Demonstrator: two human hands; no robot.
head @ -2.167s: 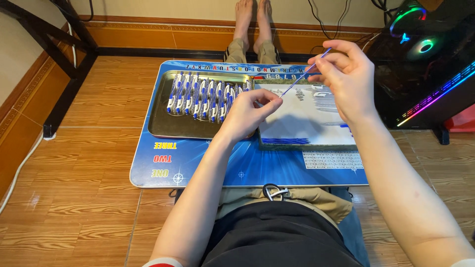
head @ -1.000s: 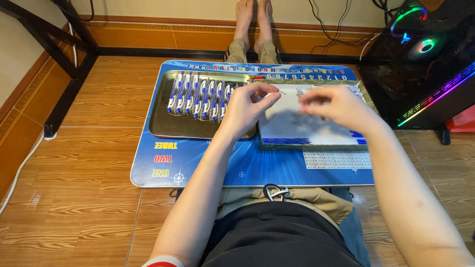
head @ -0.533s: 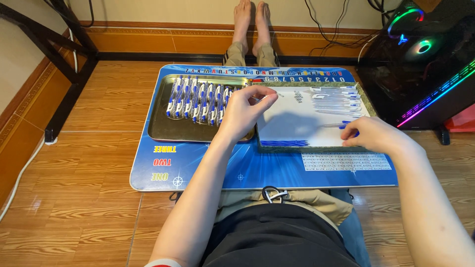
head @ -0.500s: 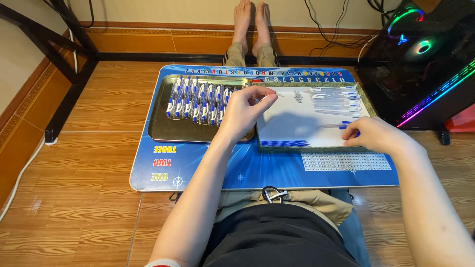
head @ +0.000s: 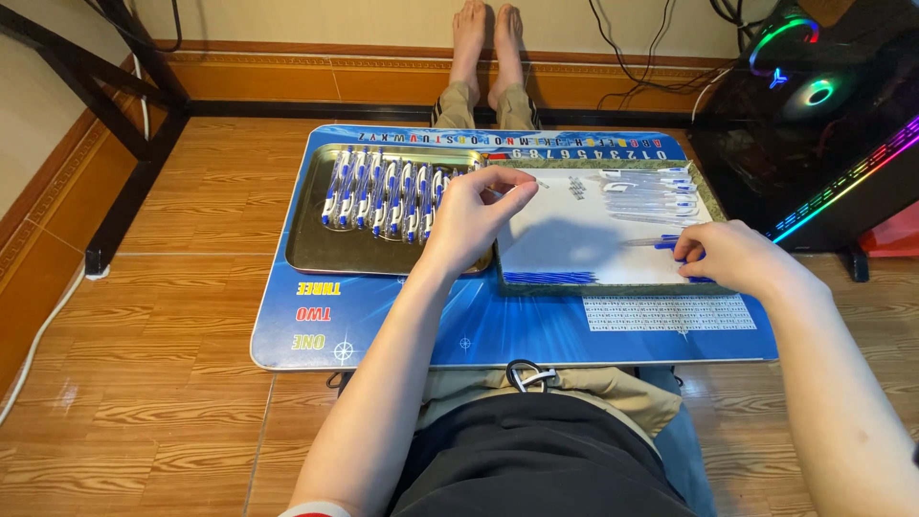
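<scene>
A: Pinching, both hands. Right hand (head: 732,257) has fingertips closed on a blue-and-clear pen part (head: 661,241) at the right edge of the white sheet (head: 574,235). Left hand (head: 474,213) is curled, thumb against forefinger above the sheet's left edge (whatever it holds is too small to tell).

B: Edges, room?

A: Sheet sits in a green-rimmed tray (head: 598,286), just beside the metal tray (head: 316,251); both on a blue lap table (head: 383,325). Sheet's middle is bare, as is the table's front strip. Dark computer case (head: 814,124) stands near the table's right side, black frame leg (head: 124,182) well apart on the left.

B: Counts?

A: Assembled blue-white pens (head: 383,191) in a row in the metal tray, about nine, some hidden by the left hand. Clear pen barrels (head: 651,191) at the sheet's top right, roughly five. Two trays, one sheet.
</scene>
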